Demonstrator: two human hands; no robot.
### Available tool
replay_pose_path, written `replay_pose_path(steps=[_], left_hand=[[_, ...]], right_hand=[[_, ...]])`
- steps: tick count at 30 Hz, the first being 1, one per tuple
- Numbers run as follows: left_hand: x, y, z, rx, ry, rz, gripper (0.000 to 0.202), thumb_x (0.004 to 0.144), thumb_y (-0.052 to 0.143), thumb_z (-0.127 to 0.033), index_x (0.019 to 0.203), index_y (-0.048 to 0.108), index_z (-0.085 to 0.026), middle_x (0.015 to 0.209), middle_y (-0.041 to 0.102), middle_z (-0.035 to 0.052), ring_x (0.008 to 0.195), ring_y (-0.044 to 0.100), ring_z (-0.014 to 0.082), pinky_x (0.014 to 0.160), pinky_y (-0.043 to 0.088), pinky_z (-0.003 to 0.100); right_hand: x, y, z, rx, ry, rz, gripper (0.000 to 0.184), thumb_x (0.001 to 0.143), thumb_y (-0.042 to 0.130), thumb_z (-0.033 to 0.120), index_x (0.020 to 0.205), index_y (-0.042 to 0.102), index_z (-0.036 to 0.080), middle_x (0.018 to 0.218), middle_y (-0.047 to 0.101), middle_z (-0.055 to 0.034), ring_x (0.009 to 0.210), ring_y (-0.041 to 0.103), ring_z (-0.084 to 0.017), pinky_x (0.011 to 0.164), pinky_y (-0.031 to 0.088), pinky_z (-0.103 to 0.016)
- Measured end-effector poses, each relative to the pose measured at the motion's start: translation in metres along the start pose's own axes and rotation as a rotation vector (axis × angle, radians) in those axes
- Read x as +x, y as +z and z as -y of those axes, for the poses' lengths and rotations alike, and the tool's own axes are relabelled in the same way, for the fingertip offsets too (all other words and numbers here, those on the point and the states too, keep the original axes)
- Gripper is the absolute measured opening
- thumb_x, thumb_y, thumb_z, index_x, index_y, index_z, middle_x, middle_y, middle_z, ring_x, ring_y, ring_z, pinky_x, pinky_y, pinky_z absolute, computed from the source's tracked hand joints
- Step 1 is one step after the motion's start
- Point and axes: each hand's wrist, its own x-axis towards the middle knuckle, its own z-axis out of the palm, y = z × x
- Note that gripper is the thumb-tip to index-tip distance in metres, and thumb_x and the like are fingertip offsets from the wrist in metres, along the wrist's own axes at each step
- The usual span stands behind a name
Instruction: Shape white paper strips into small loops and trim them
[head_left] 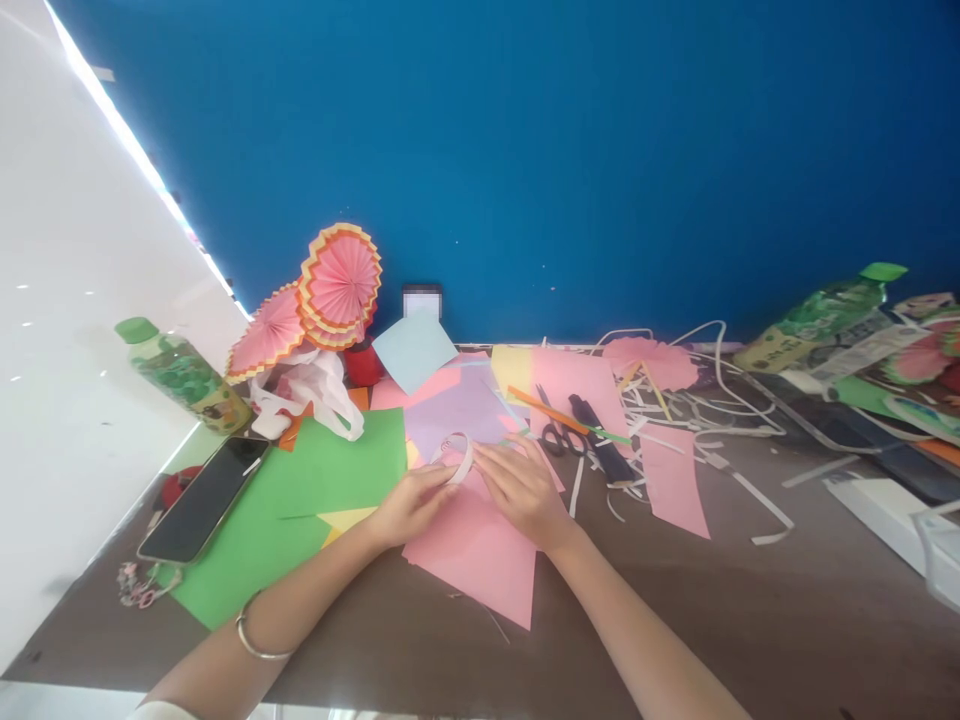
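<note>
Over the pink paper [480,550], my left hand [414,505] grips a thin whitish ring that looks like a roll of tape [463,462], thumb and fingers closed on its lower edge. My right hand [523,490] meets the ring from the other side, its fingers pressed together at the rim; its thumb is hidden. Purple paper [454,405] lies just behind the ring. A large green sheet [352,475] spreads to the left, with a yellow piece [347,522] near my left wrist. Scissors [562,438] with dark handles lie right of my right hand.
Pink-and-yellow paper fans [341,285] stand at the back left by a white plastic bag [315,390]. A phone [206,500] and a green-capped bottle [184,375] are at left. Paper strips [675,410], a black cutter-like tool [604,445] and another bottle [821,315] are at right.
</note>
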Motion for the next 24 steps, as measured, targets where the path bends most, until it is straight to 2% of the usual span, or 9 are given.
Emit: replay_pose_path(steps=[4, 9, 13, 15, 19, 22, 24], left_hand=[[0.0, -0.001, -0.001, 0.085, 0.011, 0.014, 0.034, 0.089, 0.033, -0.033, 0.095, 0.061, -0.015, 0.066, 0.05, 0.0037, 0.062, 0.043, 0.0142, 0.061, 0.037, 0.026], [0.001, -0.002, 0.002, 0.127, 0.051, 0.031, 0.032, 0.089, 0.033, -0.029, 0.103, 0.059, -0.017, 0.066, 0.05, 0.0032, 0.063, 0.045, 0.0146, 0.063, 0.038, 0.027], [0.002, -0.002, 0.004, 0.127, 0.077, -0.021, 0.025, 0.085, 0.041, -0.024, 0.1, 0.06, -0.017, 0.081, 0.059, 0.0066, 0.078, 0.052, 0.0173, 0.076, 0.041, 0.032], [0.003, -0.003, 0.002, 0.095, 0.038, -0.056, 0.023, 0.083, 0.044, -0.024, 0.096, 0.061, -0.017, 0.087, 0.062, 0.007, 0.084, 0.054, 0.0186, 0.085, 0.039, 0.035], [0.005, -0.005, -0.001, -0.026, -0.099, -0.139, 0.026, 0.083, 0.046, -0.026, 0.102, 0.06, -0.017, 0.094, 0.065, 0.0062, 0.089, 0.057, 0.019, 0.092, 0.037, 0.038], [0.005, -0.004, 0.0, -0.024, -0.111, -0.195, 0.024, 0.082, 0.048, -0.027, 0.098, 0.063, -0.017, 0.095, 0.067, 0.0054, 0.094, 0.058, 0.0193, 0.099, 0.032, 0.039], [0.005, -0.003, 0.003, -0.031, -0.102, -0.209, 0.023, 0.082, 0.048, -0.026, 0.096, 0.064, -0.017, 0.095, 0.067, 0.0054, 0.095, 0.058, 0.0193, 0.098, 0.035, 0.038]], right_hand=[[0.002, -0.003, 0.001, -0.076, -0.05, 0.058, 0.024, 0.082, 0.047, 0.005, 0.1, 0.059, 0.017, 0.097, 0.068, -0.0093, 0.087, 0.064, -0.018, 0.086, 0.046, -0.046], [0.001, -0.001, 0.001, -0.074, -0.053, 0.035, 0.022, 0.081, 0.048, 0.004, 0.095, 0.059, 0.018, 0.093, 0.069, -0.0083, 0.086, 0.064, -0.018, 0.086, 0.048, -0.046], [0.003, -0.001, 0.006, 0.029, 0.022, -0.054, 0.024, 0.081, 0.046, 0.005, 0.096, 0.057, 0.02, 0.088, 0.069, -0.0053, 0.084, 0.064, -0.016, 0.086, 0.049, -0.045], [0.006, -0.002, 0.012, 0.057, 0.014, -0.039, 0.025, 0.081, 0.046, 0.005, 0.099, 0.056, 0.019, 0.09, 0.069, -0.0054, 0.085, 0.064, -0.015, 0.088, 0.049, -0.045], [0.009, -0.005, 0.02, 0.068, -0.028, 0.024, 0.023, 0.08, 0.049, 0.006, 0.099, 0.057, 0.017, 0.093, 0.069, -0.0065, 0.086, 0.064, -0.015, 0.091, 0.047, -0.043], [0.009, -0.007, 0.021, 0.074, -0.017, 0.016, 0.023, 0.081, 0.05, 0.006, 0.099, 0.058, 0.018, 0.094, 0.069, -0.0064, 0.088, 0.064, -0.016, 0.091, 0.047, -0.043], [0.008, -0.008, 0.02, 0.077, -0.005, 0.0, 0.023, 0.081, 0.049, 0.006, 0.098, 0.058, 0.019, 0.096, 0.068, -0.0061, 0.089, 0.064, -0.016, 0.091, 0.046, -0.043]])
